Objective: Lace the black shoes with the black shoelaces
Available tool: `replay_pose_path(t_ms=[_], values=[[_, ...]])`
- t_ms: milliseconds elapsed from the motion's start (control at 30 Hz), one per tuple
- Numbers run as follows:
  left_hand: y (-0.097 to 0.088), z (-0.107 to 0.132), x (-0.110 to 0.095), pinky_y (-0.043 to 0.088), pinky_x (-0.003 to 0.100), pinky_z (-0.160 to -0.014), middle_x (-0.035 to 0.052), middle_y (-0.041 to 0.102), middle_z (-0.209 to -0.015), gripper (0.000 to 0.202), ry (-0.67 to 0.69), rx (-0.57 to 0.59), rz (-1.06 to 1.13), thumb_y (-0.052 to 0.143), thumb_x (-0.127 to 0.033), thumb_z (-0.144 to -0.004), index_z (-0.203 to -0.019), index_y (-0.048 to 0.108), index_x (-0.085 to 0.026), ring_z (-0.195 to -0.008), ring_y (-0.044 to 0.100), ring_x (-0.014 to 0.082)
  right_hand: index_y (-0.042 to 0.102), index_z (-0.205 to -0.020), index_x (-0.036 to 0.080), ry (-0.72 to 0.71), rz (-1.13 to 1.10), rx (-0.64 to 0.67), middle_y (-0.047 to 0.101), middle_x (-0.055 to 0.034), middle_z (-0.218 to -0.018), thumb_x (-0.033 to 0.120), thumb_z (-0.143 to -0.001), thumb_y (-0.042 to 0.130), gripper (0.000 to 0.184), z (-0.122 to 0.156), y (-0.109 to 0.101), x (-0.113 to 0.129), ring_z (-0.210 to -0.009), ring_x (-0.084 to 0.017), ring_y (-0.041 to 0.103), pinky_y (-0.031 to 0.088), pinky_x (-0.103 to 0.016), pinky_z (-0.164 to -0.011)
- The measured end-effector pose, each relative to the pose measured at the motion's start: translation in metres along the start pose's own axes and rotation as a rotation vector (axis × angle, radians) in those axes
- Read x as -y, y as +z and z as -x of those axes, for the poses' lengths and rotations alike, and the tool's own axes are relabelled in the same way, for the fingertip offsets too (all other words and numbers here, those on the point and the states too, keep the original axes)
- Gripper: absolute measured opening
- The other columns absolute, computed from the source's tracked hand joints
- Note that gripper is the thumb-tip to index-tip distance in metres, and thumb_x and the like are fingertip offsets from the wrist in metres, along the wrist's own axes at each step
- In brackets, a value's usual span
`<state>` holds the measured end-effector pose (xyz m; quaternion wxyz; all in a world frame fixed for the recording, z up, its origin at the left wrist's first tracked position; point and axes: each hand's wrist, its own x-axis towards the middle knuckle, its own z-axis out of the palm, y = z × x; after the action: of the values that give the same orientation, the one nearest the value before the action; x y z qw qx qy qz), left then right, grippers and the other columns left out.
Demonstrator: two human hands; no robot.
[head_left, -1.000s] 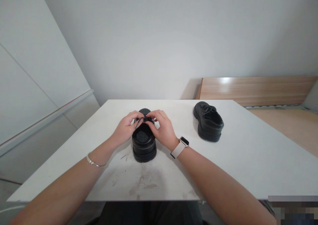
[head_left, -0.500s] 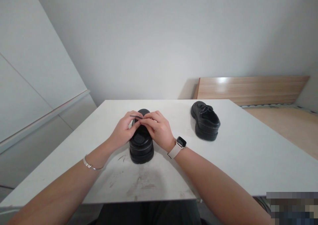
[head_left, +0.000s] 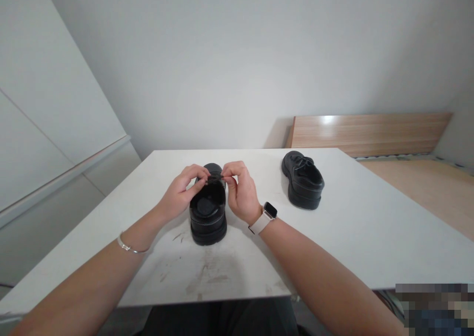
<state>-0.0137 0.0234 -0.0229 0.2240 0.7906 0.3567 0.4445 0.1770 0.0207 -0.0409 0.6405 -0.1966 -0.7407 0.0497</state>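
Observation:
A black leather shoe [head_left: 208,222] stands on the white table with its heel toward me and its opening facing up. At the front of that opening, the shoelace [head_left: 215,177] runs between my two hands. My left hand [head_left: 185,185] pinches it from the left with thumb and forefinger. On the right, my right hand [head_left: 240,188] has its fingertips closed on the lace too. The fingers partly cover the lacing. A second black shoe [head_left: 305,197], its lace tied in a bow, rests farther right, apart from both hands.
The white table [head_left: 351,227] bears dark smudges near its front edge. Behind it rises a grey wall [head_left: 222,69]. White panelling [head_left: 55,104] stands at the left, and a wooden headboard [head_left: 370,131] with a tan surface lies beyond the table at the right.
My hands were together over the shoe's lacing; now they are apart, one on each side, with the lace stretched between them. The second shoe stays in place.

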Motion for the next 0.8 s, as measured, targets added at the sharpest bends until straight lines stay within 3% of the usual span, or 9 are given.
replay_pose_path(t_ms=[133,233,300,400,500,600,800], values=[[-0.007,0.002,-0.004,0.046,0.039,-0.088,0.0099,0.062,-0.106,0.032,-0.02,0.076,0.253,0.053,-0.037,-0.096,-0.073,0.063,-0.018,-0.101,0.058,0.0251,0.055,-0.104,0.021,0.131,-0.003,0.084,0.062,-0.0062,-0.095,0.021,-0.104,0.036,0.02,-0.002,-0.003,-0.005,-0.089,-0.018,0.058,0.049,-0.034,-0.08],[-0.015,0.001,-0.008,0.044,0.044,-0.099,0.0133,0.064,-0.111,0.048,0.047,0.099,0.339,0.046,-0.046,-0.098,-0.064,0.065,-0.017,-0.111,0.057,0.0295,0.061,-0.103,0.019,0.191,0.078,0.24,0.064,-0.0084,-0.098,0.021,-0.1,0.048,0.014,-0.003,-0.004,-0.009,-0.095,-0.021,0.057,0.048,-0.038,-0.086],[-0.023,-0.001,-0.009,0.042,0.045,-0.104,0.0133,0.065,-0.113,0.049,0.069,0.062,0.266,0.045,-0.048,-0.099,-0.068,0.07,-0.018,-0.114,0.057,0.0296,0.064,-0.102,0.018,0.235,0.095,0.325,0.063,-0.0082,-0.098,0.021,-0.095,0.058,0.01,-0.004,-0.004,-0.011,-0.092,-0.021,0.057,0.05,-0.037,-0.086],[-0.034,-0.004,-0.007,0.047,0.037,-0.093,0.0086,0.067,-0.099,0.031,0.003,-0.017,-0.024,0.058,-0.046,-0.094,-0.084,0.072,-0.02,-0.098,0.061,0.0235,0.067,-0.1,0.018,0.335,0.053,0.33,0.062,-0.006,-0.096,0.017,-0.09,0.062,0.011,-0.005,-0.001,-0.011,-0.086,-0.017,0.059,0.052,-0.033,-0.081],[-0.04,-0.003,-0.002,0.049,0.03,-0.075,0.0051,0.068,-0.089,0.028,-0.103,0.103,-0.241,0.064,-0.047,-0.089,-0.09,0.071,-0.02,-0.083,0.062,0.0195,0.068,-0.095,0.017,0.47,0.001,0.255,0.063,-0.005,-0.092,0.017,-0.087,0.065,0.008,-0.005,0.003,-0.012,-0.082,-0.016,0.061,0.052,-0.031,-0.078],[-0.042,0.0,-0.001,0.05,0.027,-0.071,0.0049,0.072,-0.089,0.032,-0.158,0.201,-0.264,0.062,-0.05,-0.089,-0.092,0.072,-0.02,-0.081,0.065,0.0192,0.069,-0.089,0.017,0.632,-0.097,0.209,0.068,-0.0042,-0.089,0.021,-0.086,0.065,0.006,-0.006,0.004,-0.019,-0.08,-0.015,0.063,0.052,-0.03,-0.076],[-0.038,0.003,-0.005,0.049,0.027,-0.069,0.0048,0.072,-0.084,0.031,-0.123,0.153,-0.271,0.063,-0.05,-0.088,-0.085,0.073,-0.021,-0.078,0.066,0.0196,0.065,-0.084,0.016,0.747,-0.183,0.233,0.067,-0.0018,-0.078,0.017,-0.085,0.062,0.004,-0.005,0.004,-0.028,-0.073,-0.014,0.061,0.051,-0.029,-0.07]])
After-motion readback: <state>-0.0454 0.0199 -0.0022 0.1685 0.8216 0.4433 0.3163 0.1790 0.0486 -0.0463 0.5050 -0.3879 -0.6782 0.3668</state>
